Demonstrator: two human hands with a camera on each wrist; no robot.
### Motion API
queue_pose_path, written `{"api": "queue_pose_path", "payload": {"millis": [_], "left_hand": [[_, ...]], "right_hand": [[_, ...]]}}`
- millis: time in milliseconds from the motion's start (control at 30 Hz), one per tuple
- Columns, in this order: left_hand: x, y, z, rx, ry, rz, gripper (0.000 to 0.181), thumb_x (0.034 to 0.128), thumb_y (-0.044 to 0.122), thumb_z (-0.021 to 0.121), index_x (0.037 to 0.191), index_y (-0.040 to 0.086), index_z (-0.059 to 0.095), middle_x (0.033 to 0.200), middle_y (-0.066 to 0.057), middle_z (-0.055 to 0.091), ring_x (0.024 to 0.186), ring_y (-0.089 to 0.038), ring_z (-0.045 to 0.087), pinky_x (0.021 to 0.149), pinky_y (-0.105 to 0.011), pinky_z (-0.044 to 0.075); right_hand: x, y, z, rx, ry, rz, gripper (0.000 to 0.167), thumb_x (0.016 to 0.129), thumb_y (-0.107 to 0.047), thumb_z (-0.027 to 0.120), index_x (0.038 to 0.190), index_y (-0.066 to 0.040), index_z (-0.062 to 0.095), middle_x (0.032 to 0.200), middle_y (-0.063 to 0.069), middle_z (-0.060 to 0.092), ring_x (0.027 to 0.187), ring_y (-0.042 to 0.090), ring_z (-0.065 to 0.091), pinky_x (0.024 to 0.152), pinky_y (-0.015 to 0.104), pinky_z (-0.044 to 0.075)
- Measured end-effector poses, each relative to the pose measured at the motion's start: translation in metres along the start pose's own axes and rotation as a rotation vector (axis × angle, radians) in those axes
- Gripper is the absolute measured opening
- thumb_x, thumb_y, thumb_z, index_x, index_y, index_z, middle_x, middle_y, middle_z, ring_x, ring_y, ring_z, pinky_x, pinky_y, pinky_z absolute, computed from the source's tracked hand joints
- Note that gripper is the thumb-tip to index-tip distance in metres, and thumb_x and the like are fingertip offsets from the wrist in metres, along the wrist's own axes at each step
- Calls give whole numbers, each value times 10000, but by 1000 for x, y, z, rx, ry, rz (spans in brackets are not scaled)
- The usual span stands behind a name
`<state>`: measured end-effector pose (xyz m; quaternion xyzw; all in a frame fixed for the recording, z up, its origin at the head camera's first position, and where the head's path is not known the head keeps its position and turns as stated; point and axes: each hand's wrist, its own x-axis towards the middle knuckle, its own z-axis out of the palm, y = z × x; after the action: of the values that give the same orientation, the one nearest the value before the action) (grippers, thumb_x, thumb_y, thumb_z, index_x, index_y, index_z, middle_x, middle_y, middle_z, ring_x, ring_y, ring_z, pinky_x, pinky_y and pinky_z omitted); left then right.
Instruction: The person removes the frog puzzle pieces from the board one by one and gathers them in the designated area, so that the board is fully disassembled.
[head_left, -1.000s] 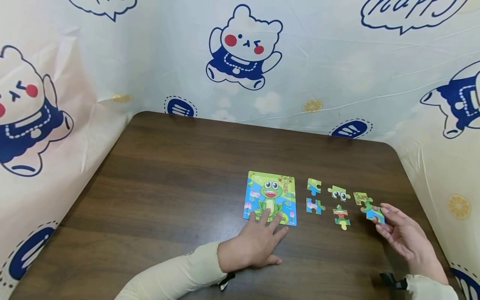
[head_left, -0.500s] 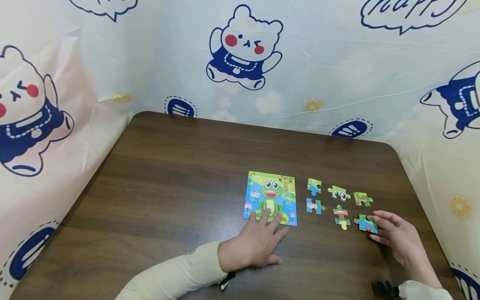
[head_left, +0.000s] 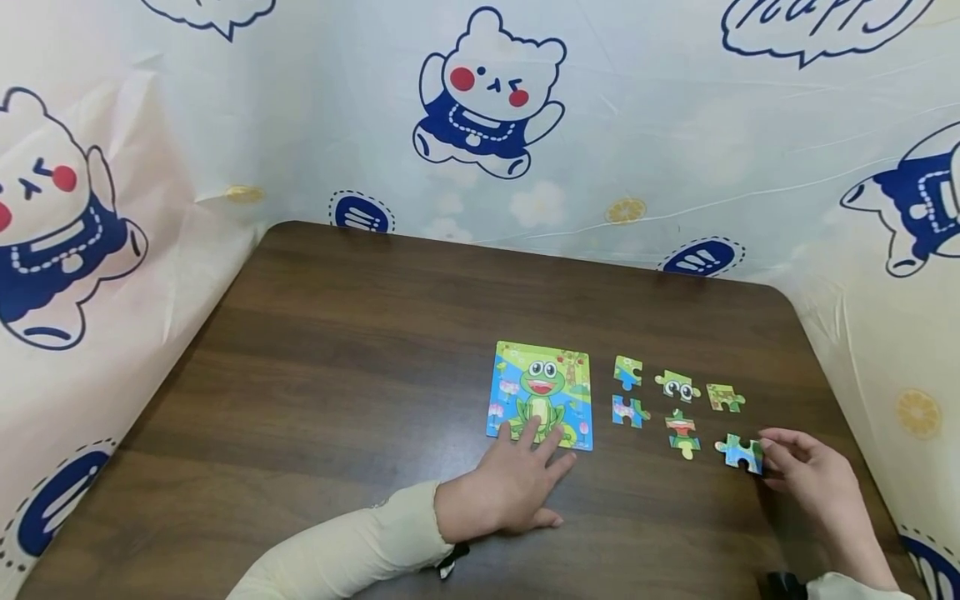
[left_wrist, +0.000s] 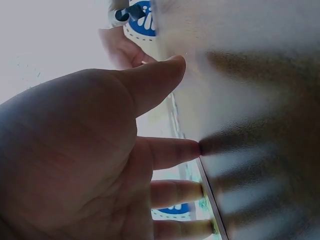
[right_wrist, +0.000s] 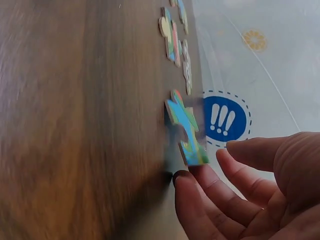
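My left hand (head_left: 517, 483) lies with spread, straight fingers on the lower edge of a square frog picture board (head_left: 551, 362). In the left wrist view, the fingertips (left_wrist: 192, 190) touch the board's edge. Farther right, my right hand (head_left: 817, 475) pinches a blue-and-green jigsaw piece (head_left: 738, 455) by its right side. That same jigsaw piece (right_wrist: 185, 125) appears slightly tilted at the tabletop in the right wrist view. Between board and right hand lie a frog-eyes piece (head_left: 677, 387), a red-mouth piece (head_left: 682, 427) joined to another below it, and several other pieces.
The pieces lie in two rough rows: a green-blue piece (head_left: 628, 372), a pink-flower piece (head_left: 628, 412) and a tree piece (head_left: 725, 397). A brown wooden table (head_left: 360, 333) spreads out to the left. Printed cloth (head_left: 300, 108) hangs around its back and sides.
The right hand has brought the blue-and-green piece down and left from near the tree piece, then turned it and shifted it slightly right. The left hand stays in place.
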<state>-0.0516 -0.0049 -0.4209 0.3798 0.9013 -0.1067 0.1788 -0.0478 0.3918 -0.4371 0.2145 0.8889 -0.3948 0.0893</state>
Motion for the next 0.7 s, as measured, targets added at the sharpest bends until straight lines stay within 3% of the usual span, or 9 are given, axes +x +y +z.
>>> {"api": "queue_pose_path", "payload": {"millis": [100,267,467,600,700], "left_hand": [[-1,-2,-1,-11,2,8,786,920,767,458,1592,397,287,1701,43,205,1557,-293,245,1146,-544,392],[-1,-7,-4,-65,10,37,763,936,742,466,1590,390,294,1694,48,224,1550,-292,262,1139,-546,399],[-3,-12,-9,-158,17,74,748,947,709,492,1591,386,292,1685,50,248,1546,-286,271,1131,-556,408],[-4,-20,-14,-225,34,91,751,955,673,523,1597,355,298,1685,23,261,1552,-294,261,1171,-555,361],[-5,-39,-17,-280,59,70,780,947,639,574,1604,320,298,1694,-17,245,1563,-327,228,1214,-556,290]], "right_hand": [[-1,0,-3,-38,10,-16,521,1059,-359,516,1352,70,552,1031,-6,750,753,-86,632,660,269,602],[0,-4,-6,-54,18,-41,559,1062,-412,483,1355,58,557,1014,-12,758,757,-76,648,653,259,596],[2,-22,7,-36,26,-121,558,1071,-420,461,1348,51,574,1090,102,760,775,-41,681,658,264,597],[3,-43,25,28,-5,-159,552,1066,-427,479,1346,37,580,1050,-2,765,798,-11,698,679,264,594],[6,-63,42,143,-65,-189,553,1058,-417,505,1351,47,569,1010,-104,750,839,34,720,723,275,603]]}}
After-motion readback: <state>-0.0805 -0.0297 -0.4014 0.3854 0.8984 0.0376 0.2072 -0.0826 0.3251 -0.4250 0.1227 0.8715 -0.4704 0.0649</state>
